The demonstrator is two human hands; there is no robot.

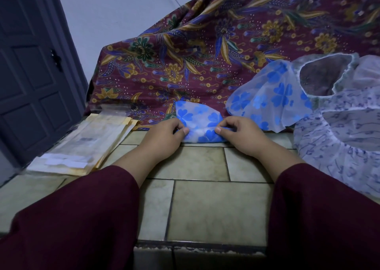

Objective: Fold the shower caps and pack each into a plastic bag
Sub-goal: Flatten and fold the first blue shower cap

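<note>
A partly folded shower cap with blue clover prints lies on the tiled counter at its back edge. My left hand pinches its left side and my right hand pinches its right side, thumbs pressing the fold down. To the right rests an open blue-clover shower cap, and further right a pile of white caps with small dark blue prints. A stack of clear plastic bags lies flat on the counter to the left.
The tiled counter runs toward me, ending in a front edge low in the view. A maroon floral cloth drapes over something behind the caps. A dark panelled door stands at the left beside a pale wall.
</note>
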